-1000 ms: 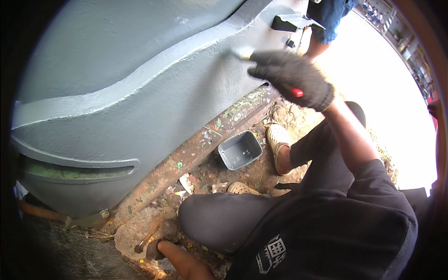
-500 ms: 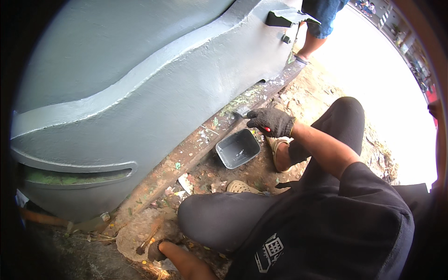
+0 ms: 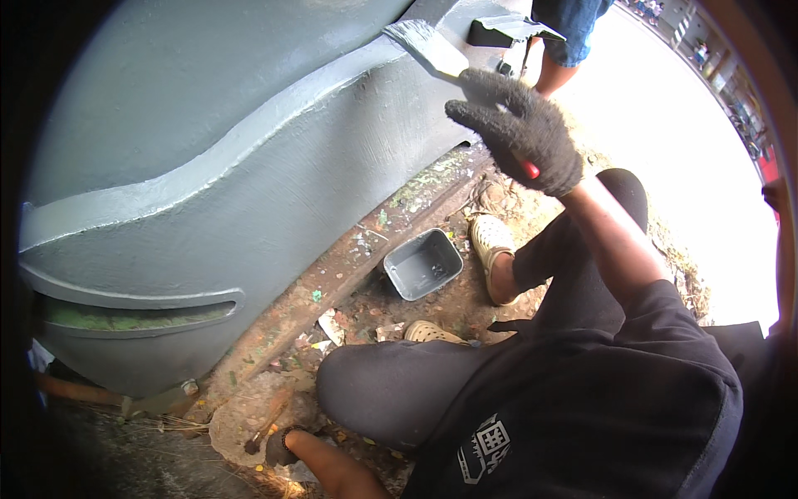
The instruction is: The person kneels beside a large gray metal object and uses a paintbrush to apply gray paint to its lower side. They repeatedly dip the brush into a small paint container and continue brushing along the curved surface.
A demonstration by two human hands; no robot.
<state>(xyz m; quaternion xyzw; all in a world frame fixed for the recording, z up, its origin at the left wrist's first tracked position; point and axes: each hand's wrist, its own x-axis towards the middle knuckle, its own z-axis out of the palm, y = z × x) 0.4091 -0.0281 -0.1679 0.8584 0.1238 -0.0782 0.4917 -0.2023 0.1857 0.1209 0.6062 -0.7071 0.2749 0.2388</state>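
Head view: grasping a paintbrush (image 3: pixel 438 55) in the gloved right hand (image 3: pixel 529 133), with its bristles up at the raised band (image 3: pixel 241 152) on the big grey panel (image 3: pixel 258 229) (touching or just over it, can't call that one!). Below, spotting a grey tub (image 3: pixel 402 279) on the dirt, between paint-flecked ledge (image 3: pixel 332 270) and beige shoe (image 3: pixel 490 236). Lower left, seeing the left hand (image 3: pixel 281 449) beside a brown stick-like piece (image 3: pixel 264 426), too hidden to tell clenched from loose.
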